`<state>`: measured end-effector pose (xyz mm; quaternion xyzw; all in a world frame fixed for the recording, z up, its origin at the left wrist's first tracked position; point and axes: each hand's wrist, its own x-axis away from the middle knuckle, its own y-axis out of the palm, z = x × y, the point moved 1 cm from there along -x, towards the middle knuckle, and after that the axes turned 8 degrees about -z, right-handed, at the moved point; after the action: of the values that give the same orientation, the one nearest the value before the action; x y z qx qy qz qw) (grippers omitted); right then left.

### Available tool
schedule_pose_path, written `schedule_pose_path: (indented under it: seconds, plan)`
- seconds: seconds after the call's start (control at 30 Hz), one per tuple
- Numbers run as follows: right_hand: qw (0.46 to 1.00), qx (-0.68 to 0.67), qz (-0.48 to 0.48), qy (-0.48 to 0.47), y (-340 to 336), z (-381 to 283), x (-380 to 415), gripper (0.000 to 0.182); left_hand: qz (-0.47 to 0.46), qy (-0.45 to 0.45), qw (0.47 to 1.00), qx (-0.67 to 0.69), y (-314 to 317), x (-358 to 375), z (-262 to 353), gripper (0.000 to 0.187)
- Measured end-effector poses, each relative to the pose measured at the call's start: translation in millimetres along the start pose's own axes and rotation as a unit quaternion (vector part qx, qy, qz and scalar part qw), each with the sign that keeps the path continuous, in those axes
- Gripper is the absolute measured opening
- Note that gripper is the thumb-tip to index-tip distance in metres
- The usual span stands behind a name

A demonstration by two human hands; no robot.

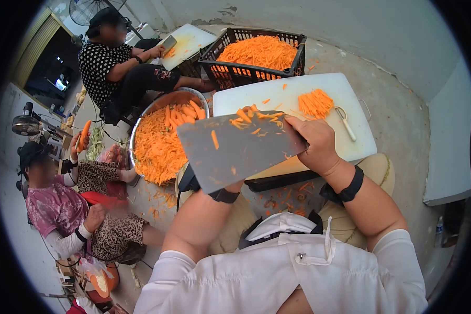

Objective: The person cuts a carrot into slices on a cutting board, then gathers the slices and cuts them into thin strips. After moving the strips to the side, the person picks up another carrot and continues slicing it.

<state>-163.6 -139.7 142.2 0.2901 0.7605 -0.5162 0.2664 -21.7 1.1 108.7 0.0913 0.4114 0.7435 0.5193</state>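
Note:
My right hand [319,142] grips a wide cleaver [235,149] by its handle end. The blade is raised above the white cutting board [358,125], with bits of carrot stuck to its face and along its upper edge. Behind the blade my left hand is hidden; only its wrist, with a dark band, shows below the blade. On the board's right part lie a neat pile of carrot sticks [315,104] and a peeler with a white handle [349,129].
A metal basin [133,137] of shredded and whole carrots stands at the left. Behind the board is a black crate [298,63] of shredded carrot. One person [104,68] cuts on another board [193,39]; a second person [57,204] holds a carrot. Scraps litter the floor.

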Motion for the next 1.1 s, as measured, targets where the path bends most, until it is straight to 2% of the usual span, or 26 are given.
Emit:
schedule_pose_path:
  seconds: [0.23,1.1]
  plan:
    - [0.998,0.000,-0.021,-0.055,1,-7,0,0.047,0.027,0.009,0.999,-0.028,11,1,-1,0.040]
    - [0.998,0.045,-0.033,-0.020,2,-4,-5,0.043,0.044,0.042,0.997,-0.037,16,16,3,0.036]
